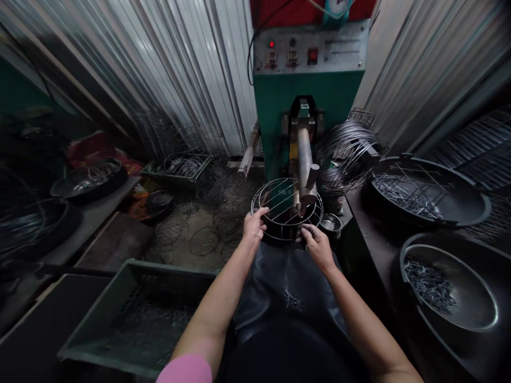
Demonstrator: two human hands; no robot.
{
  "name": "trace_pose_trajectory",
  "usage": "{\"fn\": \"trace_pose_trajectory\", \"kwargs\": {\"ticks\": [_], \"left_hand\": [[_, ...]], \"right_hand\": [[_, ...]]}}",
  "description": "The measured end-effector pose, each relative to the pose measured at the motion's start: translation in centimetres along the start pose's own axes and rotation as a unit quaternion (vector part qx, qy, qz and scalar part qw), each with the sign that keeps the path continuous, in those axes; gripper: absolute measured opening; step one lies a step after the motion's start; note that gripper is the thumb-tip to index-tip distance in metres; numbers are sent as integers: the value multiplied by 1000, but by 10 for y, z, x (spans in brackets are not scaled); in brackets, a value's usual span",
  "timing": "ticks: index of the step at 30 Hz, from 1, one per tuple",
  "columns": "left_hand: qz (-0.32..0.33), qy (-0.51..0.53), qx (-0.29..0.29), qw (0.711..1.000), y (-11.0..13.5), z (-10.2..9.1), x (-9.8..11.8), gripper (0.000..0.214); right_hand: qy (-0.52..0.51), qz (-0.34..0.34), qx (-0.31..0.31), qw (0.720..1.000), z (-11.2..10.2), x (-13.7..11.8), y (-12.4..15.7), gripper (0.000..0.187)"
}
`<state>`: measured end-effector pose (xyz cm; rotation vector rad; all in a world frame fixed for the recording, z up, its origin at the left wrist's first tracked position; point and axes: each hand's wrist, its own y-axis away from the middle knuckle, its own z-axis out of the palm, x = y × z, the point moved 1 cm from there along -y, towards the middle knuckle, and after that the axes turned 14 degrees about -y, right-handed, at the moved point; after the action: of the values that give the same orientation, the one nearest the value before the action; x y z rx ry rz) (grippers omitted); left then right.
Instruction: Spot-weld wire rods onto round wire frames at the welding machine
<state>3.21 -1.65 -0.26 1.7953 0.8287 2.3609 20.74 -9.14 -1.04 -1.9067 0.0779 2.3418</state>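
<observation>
A round wire rack (279, 205), a ring with crossing wires, sits under the metal arm (304, 159) of a green welding machine (307, 96). My left hand (254, 226) is closed on the rack's left rim. At the rack's near edge my right hand (316, 243) pinches the rim or a thin wire; which one I cannot make out. A dark apron (287, 303) covers my lap below both hands.
Two dark pans of short wire pieces (429, 194) (439, 282) stand on the right bench. A coil of wire rings (347, 151) hangs beside the machine. A small steel bowl (330, 222) sits near my right hand. A green tray (136, 314) lies at lower left; loose rings litter the floor (203, 229).
</observation>
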Motion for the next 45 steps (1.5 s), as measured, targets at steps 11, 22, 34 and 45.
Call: {"fn": "trace_pose_trajectory", "kwargs": {"ticks": [11,22,34,45], "left_hand": [[-11,6,20,1000,-6,2,1,42],[-23,-30,40,998,-15,6,3,34],[-47,9,-20,999,-1,1,9,33],[-9,62,68,996,19,1,-6,39]], "right_hand": [[35,-36,2,999,6,-2,-10,36],[33,-32,8,999,11,-6,-14,26],[154,3,82,985,-77,25,76,33],[616,99,-302,721,-36,100,112,25]]}}
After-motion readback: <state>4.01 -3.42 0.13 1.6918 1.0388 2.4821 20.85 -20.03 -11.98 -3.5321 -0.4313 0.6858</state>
